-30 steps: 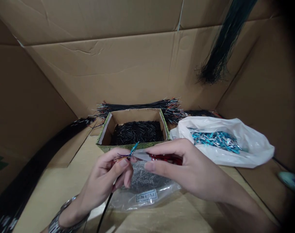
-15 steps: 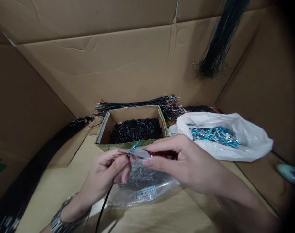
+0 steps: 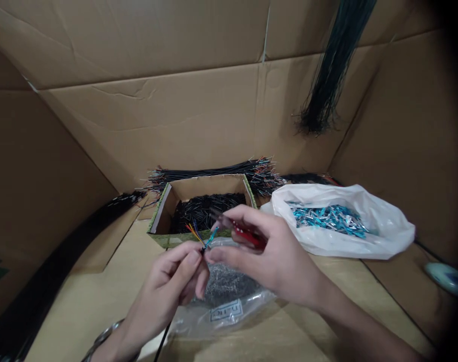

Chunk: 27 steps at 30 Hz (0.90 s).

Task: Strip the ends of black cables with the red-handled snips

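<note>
Between thumb and fingers, my left hand (image 3: 178, 274) pinches the end of a thin black cable (image 3: 163, 339). Orange, yellow and blue wires (image 3: 194, 233) fan out of that end, beside a strand of teal foil (image 3: 212, 236). My right hand (image 3: 264, 251) is closed around a red-handled tool (image 3: 249, 236), its grey blade-like tip pointing up and left. The right thumb is close to the foil; I cannot tell whether it touches. Under both hands lies a clear plastic bag (image 3: 189, 322) of fine silvery pieces.
An open cardboard box (image 3: 204, 186) holds short black pieces. Behind it lies a bundle of black cables (image 3: 202, 173). On the right, a white bag (image 3: 390, 229) contains teal foil scraps. Dark strands (image 3: 327, 75) hang at upper right, and long black cables (image 3: 74, 236) run along the left.
The wires in my left hand now stand fanned upward, apart from the teal foil. My right hand has tilted the tool up and away from the cable end. The camera view has shifted slightly.
</note>
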### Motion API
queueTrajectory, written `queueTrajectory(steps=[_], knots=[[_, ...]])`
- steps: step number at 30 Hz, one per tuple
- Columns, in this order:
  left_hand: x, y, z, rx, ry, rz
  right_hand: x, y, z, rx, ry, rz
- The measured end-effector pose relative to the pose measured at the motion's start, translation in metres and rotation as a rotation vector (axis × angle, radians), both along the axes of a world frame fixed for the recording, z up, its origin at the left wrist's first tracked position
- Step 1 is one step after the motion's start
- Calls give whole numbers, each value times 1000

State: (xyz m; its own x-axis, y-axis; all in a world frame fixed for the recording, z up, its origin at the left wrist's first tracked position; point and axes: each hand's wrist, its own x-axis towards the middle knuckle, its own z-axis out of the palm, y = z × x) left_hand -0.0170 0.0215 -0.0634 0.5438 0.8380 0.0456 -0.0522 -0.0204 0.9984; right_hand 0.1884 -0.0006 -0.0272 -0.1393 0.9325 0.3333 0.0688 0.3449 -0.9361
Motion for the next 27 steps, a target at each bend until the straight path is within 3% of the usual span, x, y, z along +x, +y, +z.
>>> queueTrajectory(steps=[9,16,21,27], knots=[[3,-7,13,328,245,54,-5,-8,-3,146,-119,-50],[6,-5,15,452,284,133,-11,-9,-5,104,-196,-178],[3,-3,7,334,193,118,-1,-2,-6,155,-166,-33],[1,-3,4,115,5,11,4,-1,-7,380,-206,-88]])
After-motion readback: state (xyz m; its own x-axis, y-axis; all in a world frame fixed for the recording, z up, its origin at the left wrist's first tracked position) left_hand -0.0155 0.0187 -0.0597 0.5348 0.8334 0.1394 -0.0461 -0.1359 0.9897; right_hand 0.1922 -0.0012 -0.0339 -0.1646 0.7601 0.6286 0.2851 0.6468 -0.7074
